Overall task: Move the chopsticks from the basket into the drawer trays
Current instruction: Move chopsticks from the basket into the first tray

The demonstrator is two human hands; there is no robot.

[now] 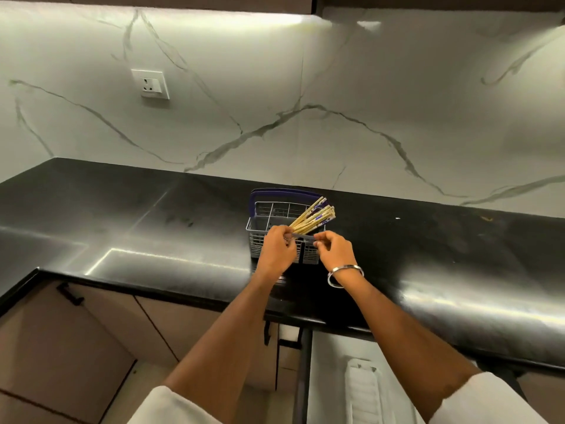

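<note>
Chopsticks (312, 218) stood leaning in basket (284, 231) on bench (122, 215) | left hand (276, 250) fingers pinched near ends; right hand (334, 252) fingers curled at basket rim, hold unclear | likely light, stiff, slippery: grip bundle mid-length.

Lower ends of the chopsticks (312, 218) hidden behind the near wall of the basket (260, 237) and the left hand (276, 250); count not readable, sticks overlap. Purple print on their tops too small to make out. Fingertips of both hands blur against the basket rim; whether the right hand (334, 250) pinches the rim or a stick cannot be told. Basket's near base covered by both hands. Open drawer (360, 390) below the desk (122, 215) partly hidden by the right forearm and cut off by the bottom edge; its pale contents are blurred. Both sleeves cut off at the bottom edge.
</note>
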